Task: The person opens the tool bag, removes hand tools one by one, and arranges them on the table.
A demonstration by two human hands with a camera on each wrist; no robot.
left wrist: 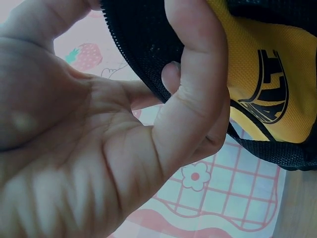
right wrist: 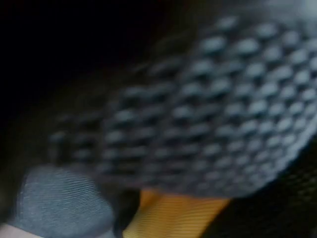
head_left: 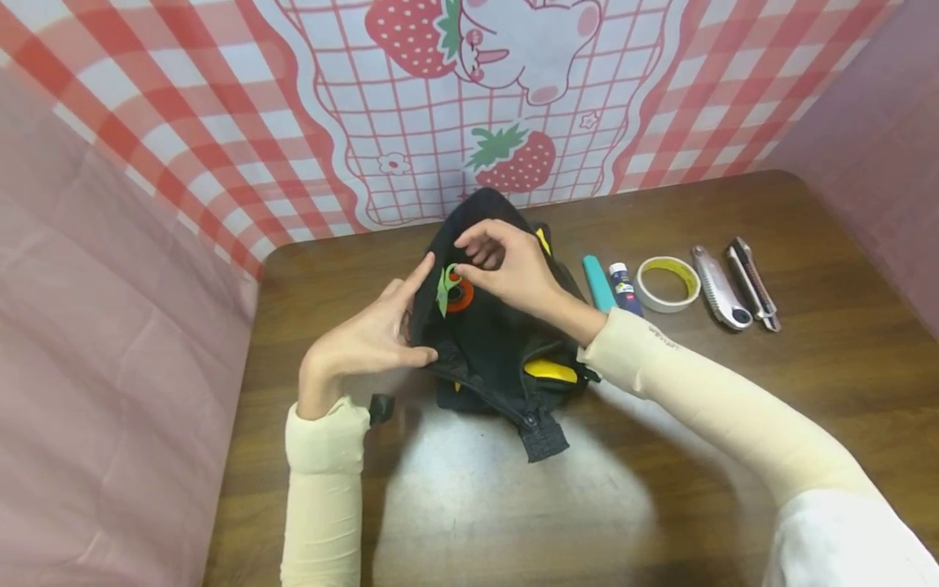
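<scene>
A black and yellow tool bag (head_left: 484,350) stands unzipped on the table, its opening facing up. My left hand (head_left: 367,326) holds the bag's left rim, forefinger and thumb spread along it; the left wrist view shows fingers curled over the black zip edge. My right hand (head_left: 506,265) is over the opening, fingers loosely bent, with a gap between thumb and forefinger. Its thumb tip overlaps the ring of a light-green, scissors-like thing (head_left: 443,293) against the inner wall. Beside that is an orange ring-shaped thing (head_left: 460,303) with a dark centre. Dark, blurred weave fills most of the right wrist view.
Right of the bag lie a teal flat-sided thing (head_left: 599,281), a glue stick (head_left: 623,285), a tape roll (head_left: 653,306) and two utility knives, one white (head_left: 719,285), one darker (head_left: 753,281). A strawberry-patterned cloth (head_left: 440,122) hangs behind the wooden table (head_left: 822,359).
</scene>
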